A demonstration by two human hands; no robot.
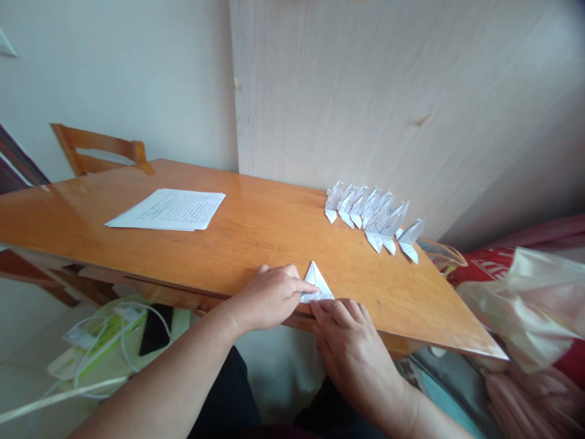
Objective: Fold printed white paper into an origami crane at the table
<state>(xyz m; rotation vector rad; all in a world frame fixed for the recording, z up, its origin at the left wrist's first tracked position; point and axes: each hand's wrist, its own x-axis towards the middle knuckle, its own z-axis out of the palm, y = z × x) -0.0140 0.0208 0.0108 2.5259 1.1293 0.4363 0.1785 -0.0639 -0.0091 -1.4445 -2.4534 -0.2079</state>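
In the head view, a folded paper triangle is seen at the near edge of the wooden table. It is pressed by an extended finger of the left hand, and its near right corner is touched by the right hand; whether it is pinched by either cannot be told. Text-covered sheets are stacked farther left; folded paper pieces are lined up at far right.
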